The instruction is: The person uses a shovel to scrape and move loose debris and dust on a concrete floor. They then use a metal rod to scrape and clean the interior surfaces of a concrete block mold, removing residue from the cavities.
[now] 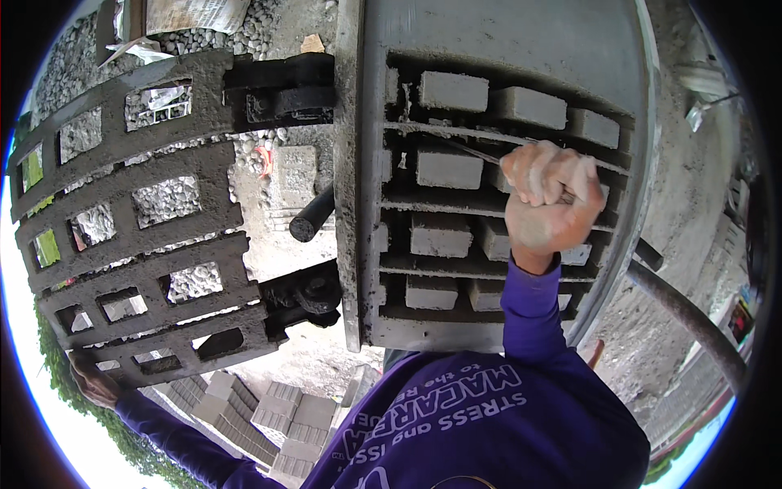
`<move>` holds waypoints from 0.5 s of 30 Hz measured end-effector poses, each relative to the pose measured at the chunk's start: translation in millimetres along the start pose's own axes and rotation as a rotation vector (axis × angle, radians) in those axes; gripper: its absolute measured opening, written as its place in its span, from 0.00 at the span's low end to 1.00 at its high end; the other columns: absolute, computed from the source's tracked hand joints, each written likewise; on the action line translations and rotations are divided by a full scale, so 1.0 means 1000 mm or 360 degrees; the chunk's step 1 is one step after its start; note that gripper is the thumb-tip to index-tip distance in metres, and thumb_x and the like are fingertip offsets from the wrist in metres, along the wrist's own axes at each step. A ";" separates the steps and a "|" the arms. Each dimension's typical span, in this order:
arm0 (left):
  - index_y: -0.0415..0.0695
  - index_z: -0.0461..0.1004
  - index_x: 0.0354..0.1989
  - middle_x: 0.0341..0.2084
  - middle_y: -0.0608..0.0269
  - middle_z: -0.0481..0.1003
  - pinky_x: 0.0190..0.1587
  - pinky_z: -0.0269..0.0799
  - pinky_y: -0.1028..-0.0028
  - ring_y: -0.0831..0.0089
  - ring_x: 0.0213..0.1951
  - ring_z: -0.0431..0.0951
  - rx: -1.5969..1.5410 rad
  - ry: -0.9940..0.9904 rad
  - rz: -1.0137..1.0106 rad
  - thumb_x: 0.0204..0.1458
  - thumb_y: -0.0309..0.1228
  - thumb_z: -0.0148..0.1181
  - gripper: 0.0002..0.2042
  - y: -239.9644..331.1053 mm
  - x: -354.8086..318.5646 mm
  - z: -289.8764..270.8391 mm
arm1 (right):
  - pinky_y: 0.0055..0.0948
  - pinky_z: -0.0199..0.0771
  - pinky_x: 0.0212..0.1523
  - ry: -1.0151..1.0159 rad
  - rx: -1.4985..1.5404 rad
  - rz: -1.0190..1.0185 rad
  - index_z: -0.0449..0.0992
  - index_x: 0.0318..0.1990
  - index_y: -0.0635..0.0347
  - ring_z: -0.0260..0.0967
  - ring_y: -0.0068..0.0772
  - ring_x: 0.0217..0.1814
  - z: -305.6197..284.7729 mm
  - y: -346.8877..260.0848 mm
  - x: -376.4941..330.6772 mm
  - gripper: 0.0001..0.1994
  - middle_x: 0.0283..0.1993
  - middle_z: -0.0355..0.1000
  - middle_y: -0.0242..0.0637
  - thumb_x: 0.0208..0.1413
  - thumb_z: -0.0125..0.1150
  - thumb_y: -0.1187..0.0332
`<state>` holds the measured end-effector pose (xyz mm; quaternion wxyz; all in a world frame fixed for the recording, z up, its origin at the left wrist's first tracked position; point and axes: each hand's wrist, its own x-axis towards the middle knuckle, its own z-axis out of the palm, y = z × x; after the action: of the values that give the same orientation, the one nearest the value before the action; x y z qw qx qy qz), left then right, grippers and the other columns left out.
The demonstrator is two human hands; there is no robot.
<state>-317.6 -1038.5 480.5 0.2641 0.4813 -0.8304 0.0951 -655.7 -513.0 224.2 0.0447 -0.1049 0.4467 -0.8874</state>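
Observation:
My right hand (550, 196), dusted with grey, is closed over a block mould. A thin metal rod (468, 151) sticks out of the fist toward the left, along a slot between two rows. The mould (505, 204) is steel, with several rows of pale rectangular cores (450, 169) split by thin plates. At the lower left, my left hand (94, 381) grips the outer corner of a dark, cement-crusted hinged grate (130, 301) with rectangular openings. The grate is swung out to the left, away from the mould. Some cores are hidden under my right hand and forearm.
Hinge brackets (305, 293) and a round bar (312, 216) stand between grate and mould. A metal plate (505, 28) extends beyond the cores. A pipe (688, 306) runs off at the right. Stacked grey blocks (297, 416) lie below left; gravel (69, 69) is at far left.

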 end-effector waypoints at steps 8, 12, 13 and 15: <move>0.37 0.73 0.57 0.45 0.54 0.78 0.48 0.71 0.67 0.65 0.45 0.77 0.0003 -0.0048 -0.0026 0.61 0.51 0.45 0.29 -0.016 0.006 -0.007 | 0.28 0.48 0.20 -0.0015 -0.0157 -0.0029 0.50 0.17 0.55 0.42 0.25 0.17 0.032 -0.039 0.024 0.24 0.16 0.49 0.30 0.69 0.34 0.59; 0.35 0.72 0.58 0.45 0.52 0.78 0.47 0.72 0.68 0.65 0.44 0.77 -0.0154 -0.0036 -0.0122 0.61 0.50 0.46 0.29 -0.008 0.001 -0.002 | 0.28 0.47 0.21 -0.0386 -0.0184 -0.0047 0.49 0.17 0.54 0.42 0.25 0.18 0.019 -0.065 0.023 0.25 0.16 0.49 0.30 0.70 0.30 0.58; 0.35 0.72 0.58 0.45 0.52 0.78 0.47 0.72 0.68 0.66 0.44 0.77 -0.0185 -0.0026 -0.0110 0.62 0.50 0.45 0.29 -0.001 0.004 0.002 | 0.28 0.46 0.21 -0.0133 -0.0366 -0.0079 0.49 0.16 0.54 0.42 0.25 0.18 0.005 -0.034 0.014 0.25 0.16 0.50 0.30 0.70 0.30 0.56; 0.36 0.73 0.56 0.44 0.54 0.79 0.48 0.72 0.68 0.66 0.43 0.78 -0.0064 -0.0014 -0.0006 0.62 0.50 0.43 0.29 -0.007 0.005 0.001 | 0.29 0.47 0.23 -0.0063 -0.0398 -0.0009 0.56 0.18 0.52 0.45 0.26 0.18 -0.008 -0.011 0.009 0.24 0.16 0.53 0.31 0.68 0.31 0.55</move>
<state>-314.1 -1046.3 481.4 0.2702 0.4779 -0.8324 0.0759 -666.1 -502.1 230.1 0.0375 -0.1284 0.5528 -0.8225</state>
